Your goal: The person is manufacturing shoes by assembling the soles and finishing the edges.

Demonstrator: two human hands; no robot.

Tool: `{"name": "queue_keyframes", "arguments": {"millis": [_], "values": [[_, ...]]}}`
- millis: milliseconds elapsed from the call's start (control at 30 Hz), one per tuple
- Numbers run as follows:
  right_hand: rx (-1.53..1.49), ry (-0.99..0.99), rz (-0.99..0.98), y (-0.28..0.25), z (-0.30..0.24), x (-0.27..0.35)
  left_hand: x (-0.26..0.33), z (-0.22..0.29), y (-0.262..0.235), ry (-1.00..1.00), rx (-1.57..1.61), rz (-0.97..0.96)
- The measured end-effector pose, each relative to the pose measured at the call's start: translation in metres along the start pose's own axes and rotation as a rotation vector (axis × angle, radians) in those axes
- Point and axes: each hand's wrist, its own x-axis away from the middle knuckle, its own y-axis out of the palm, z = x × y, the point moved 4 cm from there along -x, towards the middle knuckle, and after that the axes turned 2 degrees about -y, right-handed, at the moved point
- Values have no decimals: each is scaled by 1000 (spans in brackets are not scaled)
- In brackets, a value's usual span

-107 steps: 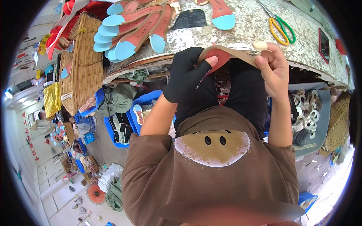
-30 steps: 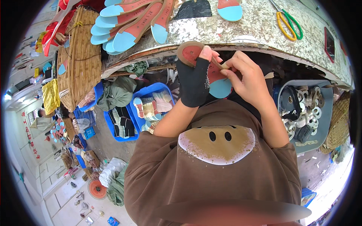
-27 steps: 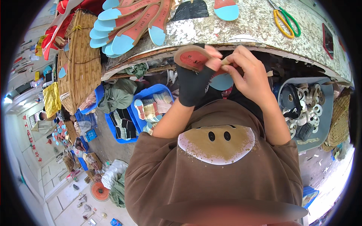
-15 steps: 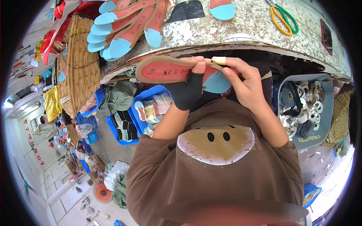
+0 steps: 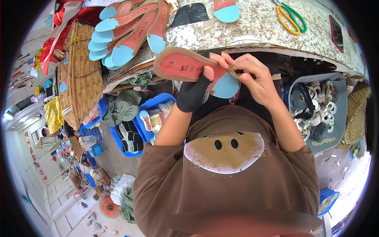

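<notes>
My left hand (image 5: 197,89), in a black fingerless glove, grips a shoe insole (image 5: 177,65) in front of the worktable's edge. The insole is red with a brown rim, and its toe end is light blue. It is held tilted, the red heel end up and to the left. My right hand (image 5: 256,81) pinches the insole's edge at the blue end, thumb against bent fingers. Fingers of both hands nearly meet there. Several similar insoles (image 5: 130,47) lie fanned in a pile at the table's left, and a single one (image 5: 226,12) lies farther right.
On the worn worktable (image 5: 244,31) lie scissors (image 5: 290,17) with yellow and green handles, a black patch (image 5: 190,15) and a phone (image 5: 336,33). A grey bin (image 5: 339,114) of tape rolls stands right. Blue crates (image 5: 144,106) and a woven basket (image 5: 79,67) stand left.
The insole has tilted, its heel end shifting right and up. My left hand has turned with it. My right hand's fingers have curled closer around the blue end's edge.
</notes>
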Motion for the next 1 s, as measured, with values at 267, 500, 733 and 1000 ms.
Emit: {"name": "queue_keyframes", "arguments": {"millis": [267, 500, 733, 1000], "values": [[207, 401, -332, -45, -15, 26, 64, 57, -74, -770, -85, -291], [903, -5, -64, -109, -5, -28, 76, 73, -117, -597, -56, 49], [1475, 485, -114, -177, 46, -104, 39, 38, -104, -389, -54, 205], [1218, 403, -89, -190, 15, -65, 25, 61, -83, -272, -304, 286]]}}
